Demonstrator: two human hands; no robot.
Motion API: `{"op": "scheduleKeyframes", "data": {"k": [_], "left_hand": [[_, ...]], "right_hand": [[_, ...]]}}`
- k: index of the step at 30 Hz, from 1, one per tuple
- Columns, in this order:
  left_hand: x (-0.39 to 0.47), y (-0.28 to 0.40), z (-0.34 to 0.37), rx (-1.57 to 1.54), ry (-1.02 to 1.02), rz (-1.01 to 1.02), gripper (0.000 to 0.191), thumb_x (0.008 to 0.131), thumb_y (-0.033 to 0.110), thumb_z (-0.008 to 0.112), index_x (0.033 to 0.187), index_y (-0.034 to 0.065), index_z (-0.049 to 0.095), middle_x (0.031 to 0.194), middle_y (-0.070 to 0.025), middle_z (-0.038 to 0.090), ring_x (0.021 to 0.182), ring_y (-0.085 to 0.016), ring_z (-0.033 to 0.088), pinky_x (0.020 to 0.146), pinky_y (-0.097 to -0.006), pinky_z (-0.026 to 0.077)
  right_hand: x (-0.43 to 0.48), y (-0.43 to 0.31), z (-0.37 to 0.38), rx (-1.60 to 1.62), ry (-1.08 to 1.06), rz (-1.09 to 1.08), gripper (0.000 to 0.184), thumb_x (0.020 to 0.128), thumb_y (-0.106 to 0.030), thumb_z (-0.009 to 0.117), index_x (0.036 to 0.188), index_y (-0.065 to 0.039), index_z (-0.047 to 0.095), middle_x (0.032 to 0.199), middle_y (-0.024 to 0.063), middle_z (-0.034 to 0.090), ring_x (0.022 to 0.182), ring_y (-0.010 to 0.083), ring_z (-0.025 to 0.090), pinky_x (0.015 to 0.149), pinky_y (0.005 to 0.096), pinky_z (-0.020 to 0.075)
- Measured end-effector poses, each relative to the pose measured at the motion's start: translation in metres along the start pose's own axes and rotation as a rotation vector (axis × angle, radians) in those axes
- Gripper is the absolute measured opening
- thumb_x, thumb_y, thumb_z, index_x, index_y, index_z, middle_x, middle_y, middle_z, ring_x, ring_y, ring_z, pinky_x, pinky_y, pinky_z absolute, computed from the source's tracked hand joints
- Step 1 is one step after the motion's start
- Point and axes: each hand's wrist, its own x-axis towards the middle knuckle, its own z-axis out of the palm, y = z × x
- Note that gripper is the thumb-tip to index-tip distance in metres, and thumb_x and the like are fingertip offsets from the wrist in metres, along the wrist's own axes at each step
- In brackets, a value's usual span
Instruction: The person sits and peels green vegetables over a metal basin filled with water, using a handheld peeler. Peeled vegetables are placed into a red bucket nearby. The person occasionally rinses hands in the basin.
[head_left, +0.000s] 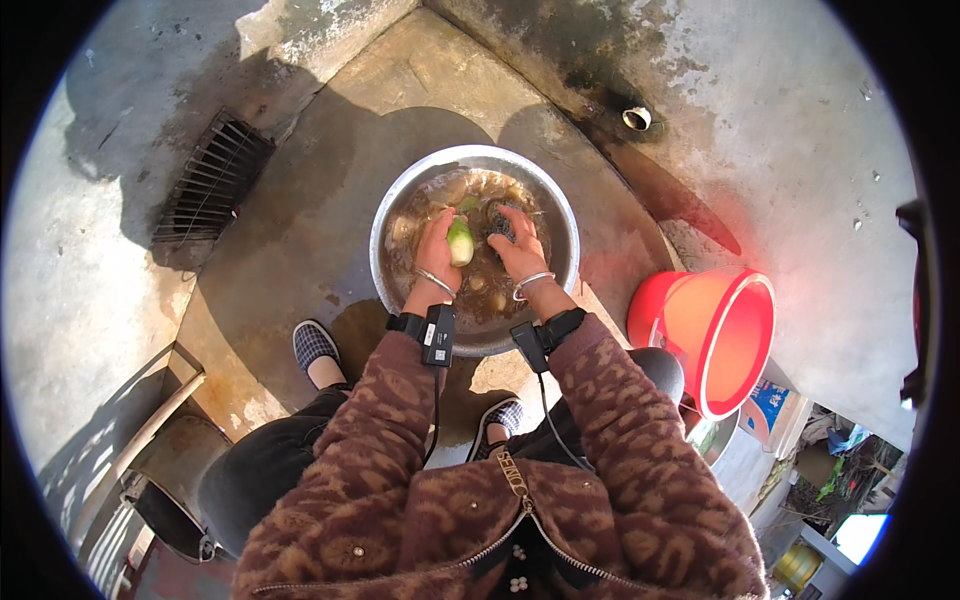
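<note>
A wide metal basin stands on the concrete floor before me, holding murky brown water. My left hand grips a green-and-white radish over the water, thumb side up. In my right hand is a dark grey scouring pad, partly covered by the fingers, a short gap from the radish. Several pale rounded pieces, one of them a pale lump, show in the water; what they are is hard to make out.
On the right a red plastic bucket leans tilted, partly over a metal bowl. A dark metal grate is set in the left wall. A pipe end sticks out of the right wall. A dark bucket lies at lower left.
</note>
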Motion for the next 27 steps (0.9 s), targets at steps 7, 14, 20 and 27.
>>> {"op": "scheduleKeyframes", "data": {"k": [7,14,20,27], "left_hand": [[-0.032,0.026,0.044,0.055,-0.563,-0.033,0.054,0.098,0.038,0.039,0.142,0.0074,0.035,0.142,-0.0112,0.041,0.129,-0.021,0.04,0.108,-0.038,0.028],[-0.005,0.017,0.0,2.038,-0.057,0.244,0.047,0.082,0.037,0.058,0.125,0.0183,0.055,0.136,-0.0048,0.048,0.13,-0.027,0.037,0.108,-0.048,0.025],[0.019,0.02,-0.024,2.157,0.06,0.427,0.052,0.08,0.028,0.059,0.13,0.0178,0.05,0.142,-0.0098,0.04,0.134,-0.03,0.032,0.109,-0.0468,0.025],[0.027,0.021,-0.028,2.292,-0.094,0.31,0.058,0.077,0.023,0.064,0.132,0.0147,0.047,0.139,-0.0091,0.041,0.13,-0.032,0.036,0.104,-0.0466,0.032]], "right_hand": [[-0.007,-0.039,-0.064,0.906,-0.219,0.143,0.062,0.082,-0.016,0.071,0.136,-0.012,0.041,0.11,0.0049,0.057,0.095,0.0199,0.059,0.076,0.0323,0.0521],[-0.033,-0.043,-0.223,-0.481,0.038,-0.258,0.059,0.075,-0.022,0.069,0.13,-0.021,0.049,0.117,0.0147,0.059,0.109,0.0335,0.057,0.091,0.0393,0.0458],[-0.143,0.053,-0.398,-0.498,0.554,0.08,0.056,0.074,-0.016,0.069,0.127,-0.015,0.052,0.108,0.0165,0.064,0.099,0.031,0.063,0.083,0.0376,0.0502],[-0.215,0.222,-0.434,-0.504,0.345,0.521,0.05,0.075,-0.023,0.069,0.122,-0.013,0.055,0.103,0.0152,0.067,0.096,0.0295,0.065,0.085,0.0393,0.0496]]}}
